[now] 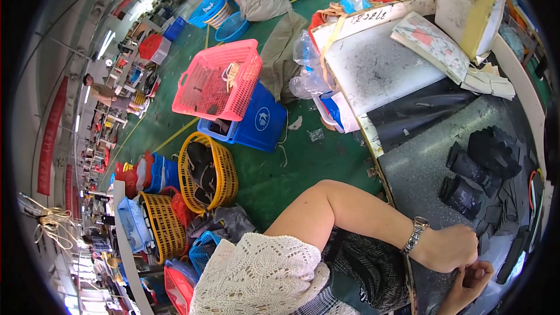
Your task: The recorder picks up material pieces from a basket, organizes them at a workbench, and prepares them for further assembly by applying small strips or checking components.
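My left hand (pixel 448 248), with a metal-banded watch (pixel 416 234) at its wrist, is closed above the dark worktop (pixel 417 181) at the lower right. Its fingertips meet those of my right hand (pixel 471 283), which is also closed, thumb and fingers pinched together. Whatever lies between the fingers is hidden or too small to name. Just beyond the hands lie flat dark-grey cut pieces (pixel 506 213) in a loose pile. Farther off sit black rolled pieces (pixel 462 195) and a black glove-like bundle (pixel 494 150).
A white board (pixel 379 64) and stained, padded blocks (pixel 434 44) stand at the worktop's far end. On the green floor to the left are a pink basket (pixel 219 76) over a blue bin (pixel 262 119) and yellow baskets (pixel 230 178). A person (pixel 102 93) stands far left.
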Demonstrator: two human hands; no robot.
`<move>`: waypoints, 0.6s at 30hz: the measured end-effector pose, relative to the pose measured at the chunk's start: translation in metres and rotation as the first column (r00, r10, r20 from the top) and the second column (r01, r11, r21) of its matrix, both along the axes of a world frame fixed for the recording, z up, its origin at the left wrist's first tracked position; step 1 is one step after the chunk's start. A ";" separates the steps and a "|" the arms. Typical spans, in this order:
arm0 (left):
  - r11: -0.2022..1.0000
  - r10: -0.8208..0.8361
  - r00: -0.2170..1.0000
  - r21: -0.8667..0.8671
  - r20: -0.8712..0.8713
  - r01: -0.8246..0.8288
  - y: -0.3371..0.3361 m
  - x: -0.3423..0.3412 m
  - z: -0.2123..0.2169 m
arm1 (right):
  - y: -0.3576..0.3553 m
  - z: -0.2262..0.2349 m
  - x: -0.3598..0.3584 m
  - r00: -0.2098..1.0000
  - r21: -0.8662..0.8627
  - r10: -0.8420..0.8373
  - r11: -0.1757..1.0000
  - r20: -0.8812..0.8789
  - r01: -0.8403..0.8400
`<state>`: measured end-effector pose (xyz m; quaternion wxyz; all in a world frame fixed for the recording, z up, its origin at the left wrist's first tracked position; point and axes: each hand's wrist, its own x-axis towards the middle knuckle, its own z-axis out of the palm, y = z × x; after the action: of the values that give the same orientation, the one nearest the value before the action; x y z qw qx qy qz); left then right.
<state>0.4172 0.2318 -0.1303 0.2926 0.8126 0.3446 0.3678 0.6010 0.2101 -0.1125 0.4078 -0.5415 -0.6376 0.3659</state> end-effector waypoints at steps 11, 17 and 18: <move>0.941 0.278 0.808 -0.317 0.519 -0.120 -0.043 -0.020 -0.005 | -0.029 0.016 0.002 0.993 -0.387 0.070 0.916 -0.090 -0.100; 0.962 0.196 0.895 -0.256 0.400 -0.097 -0.069 -0.049 -0.010 | -0.042 0.012 -0.017 0.929 -0.485 0.033 0.846 -0.368 -0.222; 0.970 0.165 0.907 -0.229 0.388 -0.078 -0.068 -0.048 -0.018 | -0.044 0.006 -0.013 0.927 -0.437 0.038 0.874 -0.372 -0.211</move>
<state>0.3696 0.1636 -0.1488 0.4175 0.6606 0.3634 0.5072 0.5885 0.1660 -0.1062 0.3471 -0.5068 -0.4804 0.6260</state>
